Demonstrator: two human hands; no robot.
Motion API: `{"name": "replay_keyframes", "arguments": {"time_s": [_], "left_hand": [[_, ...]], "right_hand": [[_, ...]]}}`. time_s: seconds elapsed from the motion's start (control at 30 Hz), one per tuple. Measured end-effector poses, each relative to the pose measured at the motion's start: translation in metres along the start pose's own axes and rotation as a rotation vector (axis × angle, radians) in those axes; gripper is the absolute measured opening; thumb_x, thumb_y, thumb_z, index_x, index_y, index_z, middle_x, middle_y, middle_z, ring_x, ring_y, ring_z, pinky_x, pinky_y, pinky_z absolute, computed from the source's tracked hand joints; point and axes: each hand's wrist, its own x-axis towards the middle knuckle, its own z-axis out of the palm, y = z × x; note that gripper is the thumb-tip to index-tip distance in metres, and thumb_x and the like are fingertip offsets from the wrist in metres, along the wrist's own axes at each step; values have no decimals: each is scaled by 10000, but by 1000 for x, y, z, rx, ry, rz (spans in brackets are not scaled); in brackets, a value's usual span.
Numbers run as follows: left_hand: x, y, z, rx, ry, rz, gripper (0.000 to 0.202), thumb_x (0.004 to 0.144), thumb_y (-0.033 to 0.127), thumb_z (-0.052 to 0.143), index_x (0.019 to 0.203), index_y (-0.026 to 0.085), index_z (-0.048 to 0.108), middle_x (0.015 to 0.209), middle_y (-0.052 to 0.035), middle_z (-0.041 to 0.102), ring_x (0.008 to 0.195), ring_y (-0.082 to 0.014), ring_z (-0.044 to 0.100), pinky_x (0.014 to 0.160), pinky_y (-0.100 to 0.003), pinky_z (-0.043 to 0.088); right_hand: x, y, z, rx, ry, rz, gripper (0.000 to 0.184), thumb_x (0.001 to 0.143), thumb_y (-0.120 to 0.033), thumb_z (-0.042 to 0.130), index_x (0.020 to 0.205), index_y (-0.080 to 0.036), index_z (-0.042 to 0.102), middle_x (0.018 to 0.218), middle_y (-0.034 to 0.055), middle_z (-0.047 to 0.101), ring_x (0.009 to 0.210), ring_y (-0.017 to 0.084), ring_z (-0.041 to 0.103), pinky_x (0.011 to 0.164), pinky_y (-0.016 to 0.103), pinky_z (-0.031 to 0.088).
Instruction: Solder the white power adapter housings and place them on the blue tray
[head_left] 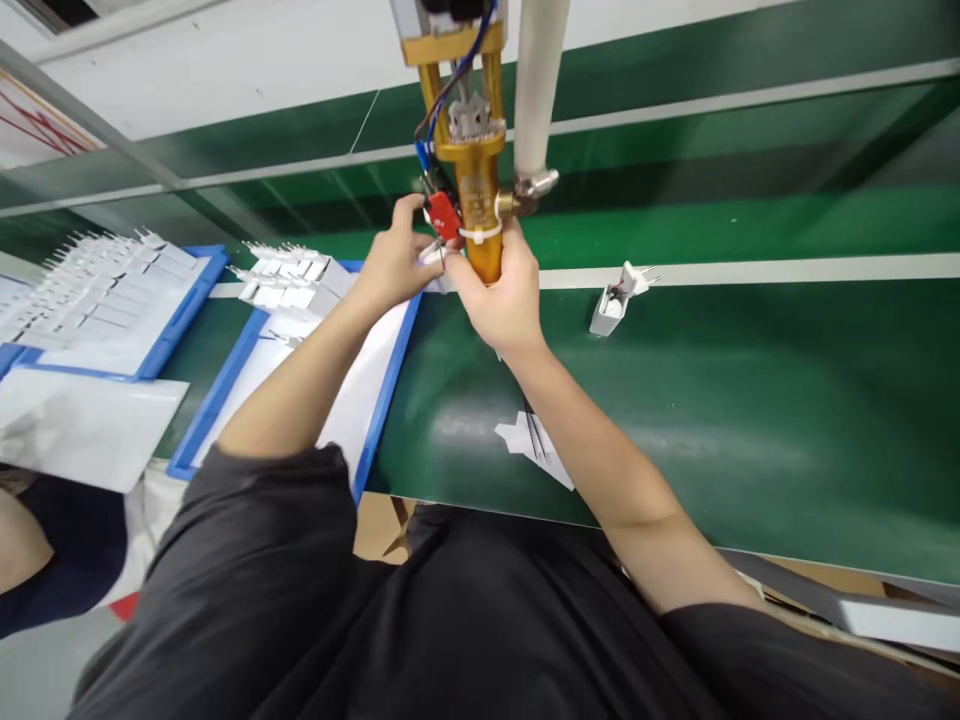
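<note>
A gold metal cylinder (480,200), probably a dispensing valve, hangs at the top centre with a red switch (444,215) strapped to its side. My right hand (504,295) is closed around its lower end, the thumb in front and the fingers partly hidden behind it. Just left of it, my left hand (401,258) pinches a small white part (433,254) below the red switch. Most of that part is covered by my fingers. An opened white plug adapter (615,302) stands on the green bench to the right, its pronged cover tilted aside.
Blue-edged trays hold rows of white plug adapters (292,280) at the left, with another full tray (172,330) farther left. Tweezers (534,430) lie on white paper (514,436) near the bench edge. A pale pipe (538,90) drops beside the cylinder. Another person's leg (67,540) is at lower left.
</note>
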Motion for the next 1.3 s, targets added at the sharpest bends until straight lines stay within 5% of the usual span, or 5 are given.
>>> {"name": "replay_keyframes", "arguments": {"time_s": [0.17, 0.37, 0.57, 0.9, 1.3], "left_hand": [[-142, 6, -35, 0, -292, -121, 780, 735, 328, 716, 1398, 204, 324, 936, -47, 730, 640, -163, 684, 656, -269, 543], [-248, 3, 18, -6, -153, -145, 757, 865, 350, 616, 1476, 241, 182, 1185, -119, 684, 910, -216, 724, 719, -306, 587], [-259, 3, 58, 157, 225, 218, 495, 878, 199, 612, 1338, 319, 475, 1604, -121, 200, 1322, -280, 500, 956, -370, 530], [-249, 4, 63, 4, 10, -284, 320, 815, 474, 664, 933, 181, 611, 853, -74, 658, 853, -236, 644, 734, -329, 515], [-256, 20, 25, -177, 70, -327, 384, 764, 454, 699, 1039, 188, 674, 873, -52, 715, 754, -192, 656, 707, -291, 508]], "right_hand": [[-3, -1, 2, 17, -49, 10, 192, 841, -306, 556, 966, -228, 433, 861, -17, 590, 799, 121, 627, 845, 355, 565], [-11, -6, 4, 85, -71, 15, 305, 843, -457, 571, 998, -240, 423, 862, -30, 595, 773, 104, 638, 828, 339, 578], [-20, -17, 7, 123, -102, 12, 311, 849, -477, 568, 996, -246, 419, 879, -33, 599, 761, 92, 631, 808, 323, 576], [-52, -58, 11, 191, -300, 22, 371, 849, -545, 544, 1032, -249, 417, 932, -33, 602, 603, 44, 544, 638, 262, 560], [-78, -92, 13, 161, -387, 57, 393, 783, -489, 661, 992, -231, 451, 918, -13, 617, 530, 35, 458, 572, 258, 517]]}}
